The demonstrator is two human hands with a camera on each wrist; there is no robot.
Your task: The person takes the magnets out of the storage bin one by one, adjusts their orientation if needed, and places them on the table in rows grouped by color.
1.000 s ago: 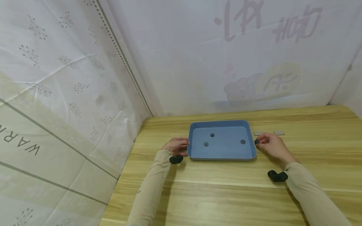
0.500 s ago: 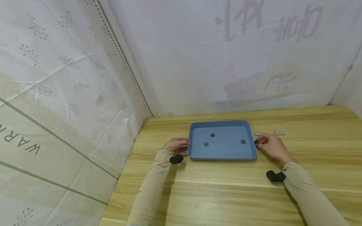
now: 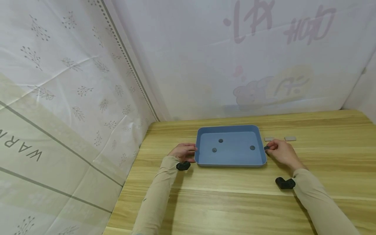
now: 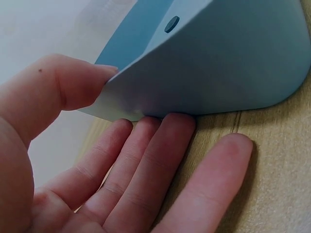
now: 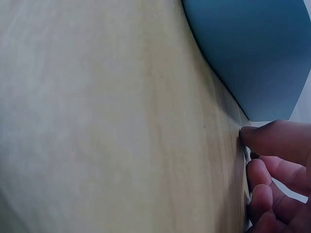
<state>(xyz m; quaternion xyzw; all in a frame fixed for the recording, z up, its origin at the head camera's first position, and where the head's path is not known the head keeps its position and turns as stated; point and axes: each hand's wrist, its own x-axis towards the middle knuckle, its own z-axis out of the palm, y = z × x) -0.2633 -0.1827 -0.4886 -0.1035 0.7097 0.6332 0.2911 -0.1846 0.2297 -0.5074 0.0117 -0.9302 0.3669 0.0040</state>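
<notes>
A shallow blue tray (image 3: 230, 160) sits on the table, with three small dark grey discs lying apart inside, among them one disc (image 3: 252, 148) near the right wall. At the tray's left side is my left hand (image 3: 182, 151). One fingertip (image 4: 109, 73) touches the rim and others lie against the wall's foot, not curled round it. Beyond the right wall, low over the table, my right hand (image 3: 283, 152) pinches another small dark disc (image 3: 266, 148). The right wrist view has the fingers mostly hiding that disc.
Behind my right hand lie two flat grey rectangular pieces, a left one (image 3: 268, 139) and a right one (image 3: 290, 138). The wooden table (image 3: 223, 202) meets a printed cloth (image 3: 199, 81) at the back and left. Black devices (image 3: 285, 183) are worn on both wrists.
My right wrist has shifted slightly left while its fingers stay beside the tray. The pinched disc now looks flatter from above. The left hand and tray have not visibly moved.
</notes>
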